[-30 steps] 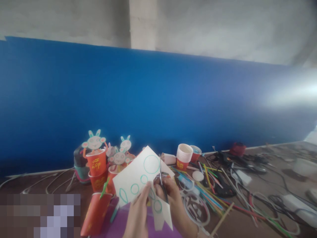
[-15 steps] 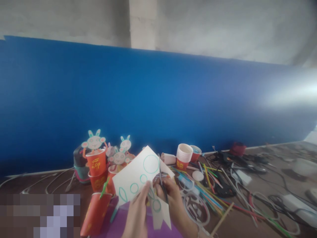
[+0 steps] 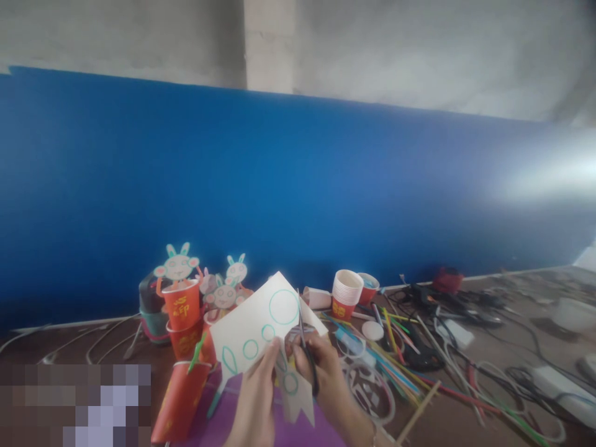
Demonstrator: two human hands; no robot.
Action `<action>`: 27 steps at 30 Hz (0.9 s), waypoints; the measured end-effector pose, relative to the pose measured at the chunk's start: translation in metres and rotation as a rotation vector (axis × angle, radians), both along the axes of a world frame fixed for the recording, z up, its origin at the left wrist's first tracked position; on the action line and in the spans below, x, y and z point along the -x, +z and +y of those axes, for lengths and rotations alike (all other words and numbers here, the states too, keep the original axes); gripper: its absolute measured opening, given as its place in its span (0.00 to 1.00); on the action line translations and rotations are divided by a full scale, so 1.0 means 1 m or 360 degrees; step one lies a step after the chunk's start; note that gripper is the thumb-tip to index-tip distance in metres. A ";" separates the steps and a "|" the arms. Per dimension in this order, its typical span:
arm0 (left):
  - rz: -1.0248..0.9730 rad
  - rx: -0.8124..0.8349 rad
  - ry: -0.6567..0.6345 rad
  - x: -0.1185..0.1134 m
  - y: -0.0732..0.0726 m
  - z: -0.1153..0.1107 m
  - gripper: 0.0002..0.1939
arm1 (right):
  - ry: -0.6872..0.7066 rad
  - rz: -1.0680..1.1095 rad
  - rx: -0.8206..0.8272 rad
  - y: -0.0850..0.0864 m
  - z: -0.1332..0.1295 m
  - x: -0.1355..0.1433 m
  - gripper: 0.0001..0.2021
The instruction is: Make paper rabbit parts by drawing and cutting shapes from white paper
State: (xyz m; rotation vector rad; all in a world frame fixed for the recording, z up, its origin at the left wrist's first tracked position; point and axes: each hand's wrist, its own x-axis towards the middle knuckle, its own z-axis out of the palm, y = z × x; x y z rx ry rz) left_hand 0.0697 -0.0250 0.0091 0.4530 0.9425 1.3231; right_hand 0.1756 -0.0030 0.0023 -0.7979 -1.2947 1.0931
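A white paper sheet (image 3: pixel 254 310) with green circles and leaf shapes drawn on it is pinched in my left hand (image 3: pixel 261 388). Scissors (image 3: pixel 303 335) with dark handles are in my right hand (image 3: pixel 328 379), their blades pointing up along a cut in the sheet beside the largest circle. A partly cut flap (image 3: pixel 295 397) with more green outlines hangs down between my hands. A purple surface (image 3: pixel 228 428) lies beneath them.
Red cups with paper rabbit figures (image 3: pixel 179 267) stand at left, and a red cup (image 3: pixel 179 403) lies near the front. Stacked paper cups (image 3: pixel 347 288) are behind my right hand. Coloured sticks (image 3: pixel 395 366), cables and white rings spread to the right.
The sheet has shifted slightly left and the hanging flap has moved a little left and up. Both hands keep their hold.
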 end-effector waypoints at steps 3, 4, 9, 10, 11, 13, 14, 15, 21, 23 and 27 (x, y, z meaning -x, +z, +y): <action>0.0001 -0.0004 0.0008 0.000 0.000 0.001 0.18 | 0.0001 0.0038 0.0054 0.002 -0.001 0.000 0.14; 0.0012 -0.0008 -0.0003 0.000 -0.001 0.001 0.18 | -0.0004 0.0059 0.0081 0.002 -0.002 0.000 0.13; 0.0028 0.0042 -0.0058 0.000 -0.007 0.000 0.18 | -0.0018 0.0105 0.0176 0.003 -0.003 -0.001 0.14; 0.0032 0.0058 -0.0048 -0.001 -0.008 -0.001 0.18 | -0.0020 0.0111 0.0185 0.002 -0.003 -0.001 0.14; 0.0036 0.0072 -0.0035 -0.001 -0.008 -0.001 0.18 | -0.0026 0.0119 0.0191 0.001 -0.003 -0.001 0.13; 0.0046 0.0086 -0.0028 -0.002 -0.008 -0.001 0.17 | -0.0049 0.0114 0.0188 -0.001 -0.002 -0.001 0.12; 0.0047 0.0091 -0.0035 -0.002 -0.008 -0.001 0.17 | -0.0070 0.0103 0.0173 -0.002 -0.002 -0.001 0.12; 0.0040 0.0097 -0.0041 -0.002 -0.007 -0.001 0.16 | -0.0085 0.0094 0.0160 -0.002 -0.002 -0.001 0.12; -0.0009 0.0086 -0.0054 -0.002 -0.004 -0.001 0.15 | -0.0078 0.0095 0.0177 0.005 -0.004 -0.001 0.14; -0.0016 0.0062 -0.0053 -0.002 -0.004 -0.001 0.15 | -0.0083 0.0103 0.0210 0.008 -0.005 -0.001 0.13; 0.0016 0.0003 -0.0042 -0.001 -0.003 -0.002 0.15 | -0.0049 0.0187 0.0279 0.010 -0.005 0.000 0.12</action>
